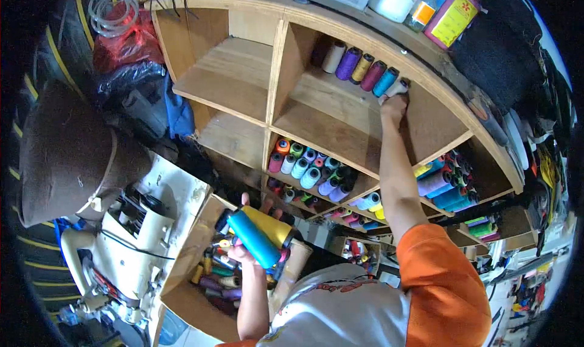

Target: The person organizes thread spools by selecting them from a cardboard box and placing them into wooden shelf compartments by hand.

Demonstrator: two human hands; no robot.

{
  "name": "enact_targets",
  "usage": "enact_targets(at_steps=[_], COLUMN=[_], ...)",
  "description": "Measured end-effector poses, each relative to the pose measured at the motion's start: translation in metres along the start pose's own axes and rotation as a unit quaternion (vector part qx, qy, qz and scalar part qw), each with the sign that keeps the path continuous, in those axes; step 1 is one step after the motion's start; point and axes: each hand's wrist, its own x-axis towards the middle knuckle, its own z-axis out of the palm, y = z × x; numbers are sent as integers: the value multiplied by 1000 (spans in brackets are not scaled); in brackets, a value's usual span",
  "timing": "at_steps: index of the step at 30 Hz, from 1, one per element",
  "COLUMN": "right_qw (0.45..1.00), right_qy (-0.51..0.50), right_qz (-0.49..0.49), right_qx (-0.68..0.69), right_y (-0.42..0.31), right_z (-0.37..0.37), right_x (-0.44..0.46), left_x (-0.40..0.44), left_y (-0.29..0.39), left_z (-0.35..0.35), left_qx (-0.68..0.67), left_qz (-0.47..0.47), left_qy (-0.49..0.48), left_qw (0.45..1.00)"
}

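Observation:
My right hand (394,105) reaches into the upper shelf compartment, its fingers round a white thread spool (398,88) at the right end of a row. Beside that spool stand a teal spool (385,82), a maroon spool (373,76), a gold spool (362,68), a purple spool (348,63) and a cream spool (334,57). Low at the left, my left hand (246,253) holds a blue thread spool (254,237) and a yellow thread spool (267,226) together, above an open cardboard box (198,304) of mixed spools.
The wooden shelf (277,73) has lower compartments with many coloured spools (310,176). A white sewing machine (137,243) stands at the left, near a brown cloth (67,158). Bottles, including a pink container (451,15), stand on the shelf's top.

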Motion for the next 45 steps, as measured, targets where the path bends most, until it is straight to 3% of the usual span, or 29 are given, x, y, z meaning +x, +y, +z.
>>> enact_targets(at_steps=[7,11,14,16,18,21,24,25,27,28,29,30,32,34,37,38,40,42,44,45], right_qw=[990,999,997,997,998,976,983,961,840,763,716,686,656,714,692,680,729,790,828,841], right_qy=[-57,-37,-37,-6,-3,-67,-55,-215,-485,-606,-654,-634,-646,-504,-588,-657,-629,-481,-321,-282], right_qz=[-41,21,-42,36,27,-142,-165,-169,-155,-154,-218,-324,-386,-483,-413,-314,-198,-148,-197,-165], right_qx=[-126,-32,-50,73,62,-150,-57,41,188,162,106,148,60,50,73,80,184,349,415,431], right_y=[14,15,18,22,23,19,5,-13,-59,-71,-81,-66,-62,-42,-40,-39,-48,-51,-80,-88], right_z=[15,24,16,29,34,9,-8,-31,-106,-132,-160,-155,-171,-152,-149,-143,-145,-101,-66,-24], right_x=[31,37,26,30,31,17,-26,-54,-142,-177,-210,-237,-271,-290,-275,-261,-230,-189,-142,-115], left_x=[2,1,-1,-1,-3,-7,-13,-12,-14,-17,-18,-12,-4,3,8,7,6,-2,-4,-6], left_y=[12,13,16,14,12,8,6,1,-1,-3,-4,-9,-14,-18,-22,-22,-19,-16,-11,-10], left_z=[3,-2,0,6,8,8,-2,-10,-35,-44,-54,-42,-27,-30,-23,-21,-3,-17,-7,-9], left_qx=[-3,8,41,50,60,46,53,34,22,35,47,82,88,113,128,126,132,144,202,195], left_qz=[15,33,28,25,19,8,-1,9,17,15,11,7,-33,-50,-20,-8,19,41,55,64], left_qy=[-23,-19,7,8,6,5,44,35,56,78,100,141,152,169,156,156,151,173,156,158], left_qw=[1000,999,999,998,998,999,998,999,998,996,994,987,984,978,979,980,980,974,965,966])
